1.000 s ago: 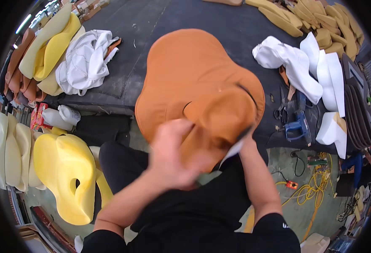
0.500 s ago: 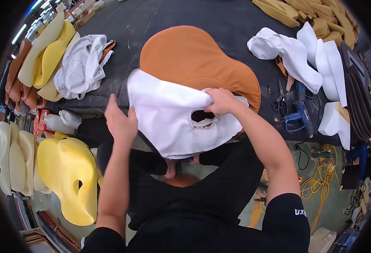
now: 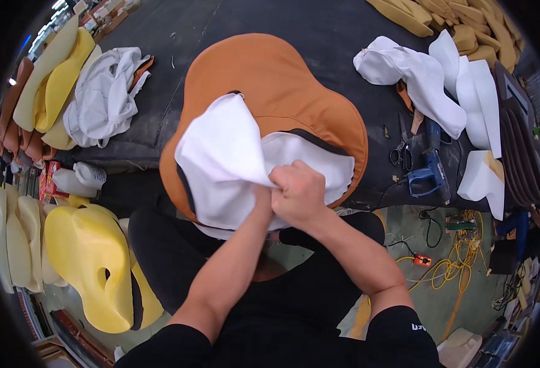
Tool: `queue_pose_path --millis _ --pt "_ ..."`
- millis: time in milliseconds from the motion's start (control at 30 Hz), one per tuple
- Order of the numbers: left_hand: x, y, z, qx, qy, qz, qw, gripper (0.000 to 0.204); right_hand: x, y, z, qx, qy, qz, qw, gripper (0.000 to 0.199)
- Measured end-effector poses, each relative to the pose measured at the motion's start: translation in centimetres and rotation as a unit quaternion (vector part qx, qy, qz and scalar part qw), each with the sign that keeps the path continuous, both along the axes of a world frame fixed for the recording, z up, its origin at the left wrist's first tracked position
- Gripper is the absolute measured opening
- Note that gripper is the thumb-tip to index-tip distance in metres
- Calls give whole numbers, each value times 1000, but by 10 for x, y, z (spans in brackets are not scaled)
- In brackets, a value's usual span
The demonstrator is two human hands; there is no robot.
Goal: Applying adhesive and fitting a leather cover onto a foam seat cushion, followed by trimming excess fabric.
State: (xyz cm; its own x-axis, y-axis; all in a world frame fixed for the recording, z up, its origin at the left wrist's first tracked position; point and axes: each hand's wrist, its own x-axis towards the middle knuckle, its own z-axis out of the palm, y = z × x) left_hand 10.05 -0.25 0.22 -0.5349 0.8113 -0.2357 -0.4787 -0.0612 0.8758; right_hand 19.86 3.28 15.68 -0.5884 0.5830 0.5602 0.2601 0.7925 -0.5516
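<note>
An orange seat cover (image 3: pixel 270 80) lies on the dark worktable (image 3: pixel 319 30), its near part turned inside out so the white lining (image 3: pixel 227 153) shows. My right hand (image 3: pixel 297 193) is clenched on a bunched fold of that white lining at the table's near edge. My left hand (image 3: pixel 264 196) is pressed against it from the left, mostly hidden behind the right fist and the fabric, and appears to grip the same fold.
Yellow foam seat pads (image 3: pixel 92 264) stand at the lower left. White and orange covers (image 3: pixel 101 98) lie at the table's left, more white covers (image 3: pixel 417 73) at the right. Scissors (image 3: pixel 398 153) and a blue power tool (image 3: pixel 426 175) lie beside them; yellow cable (image 3: pixel 460 264) on the floor.
The cover's near part went from orange side out to white lining out. My hands, apart half a second ago, have come together on one fold at the near edge.
</note>
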Motion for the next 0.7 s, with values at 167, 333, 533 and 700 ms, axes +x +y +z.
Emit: queue_pose_path --millis 167,333,533,700 --pt "-13 -11 -14 -34 56 -24 998 33 9 -31 -13 50 15 93 994 17" --pt "-29 -21 -22 -69 109 -54 990 33 22 -43 -20 68 -6 114 991 12" --pt "-28 -13 -25 -94 158 -118 976 32 42 -34 -23 38 -142 193 970 24" --pt "-45 -14 -17 -121 217 -152 957 32 54 76 13 29 -104 -39 993 57"
